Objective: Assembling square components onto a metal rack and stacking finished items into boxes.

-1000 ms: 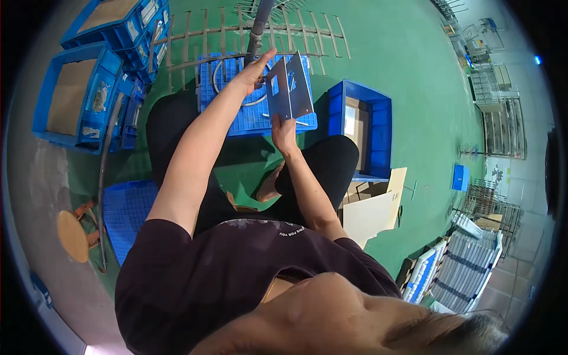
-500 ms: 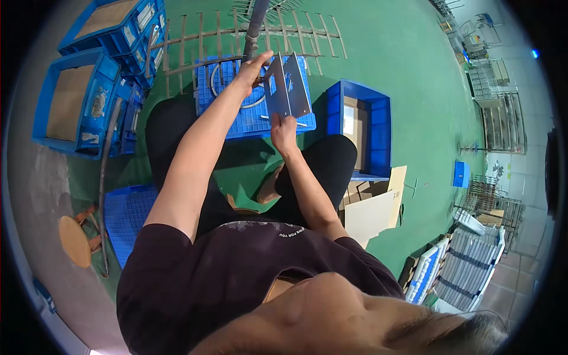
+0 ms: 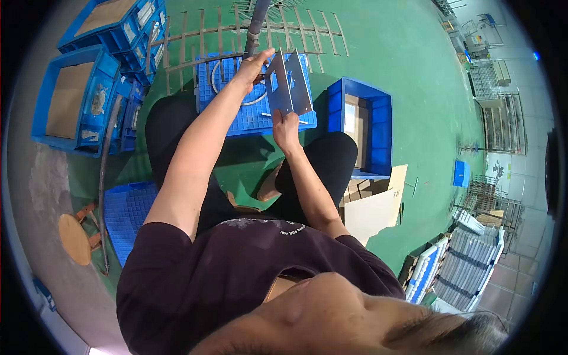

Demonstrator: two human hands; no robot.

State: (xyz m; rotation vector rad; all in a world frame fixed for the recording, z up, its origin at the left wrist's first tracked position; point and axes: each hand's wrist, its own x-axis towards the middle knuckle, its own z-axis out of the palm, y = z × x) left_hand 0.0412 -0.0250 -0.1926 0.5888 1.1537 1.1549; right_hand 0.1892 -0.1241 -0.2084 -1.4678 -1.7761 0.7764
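Note:
Both of my hands hold a grey sheet-metal bracket [image 3: 281,89] with two flat parallel walls; the left wall has a rectangular cutout. My left hand [image 3: 252,70] is closed at the far left edge of that wall, its fingers partly hidden. At the near end, my right hand [image 3: 286,129] grips the bracket from below, thumb against the left wall. Under the bracket is a blue plastic crate [image 3: 232,121] with a ribbed top surface. A pale ring [image 3: 258,102] lies on it, partly covered by my left hand and the bracket.
A dark upright pole [image 3: 255,26] stands beyond my left hand, before a metal rack [image 3: 319,31] with several prongs. A deep blue bin [image 3: 381,133] is to the right, cardboard [image 3: 368,214] below it. Stacked blue bins [image 3: 106,112] and a round wooden stool [image 3: 74,239] are at left.
The bracket and both hands have shifted very slightly, with the bracket's walls tilted a little differently. My grip looks the same.

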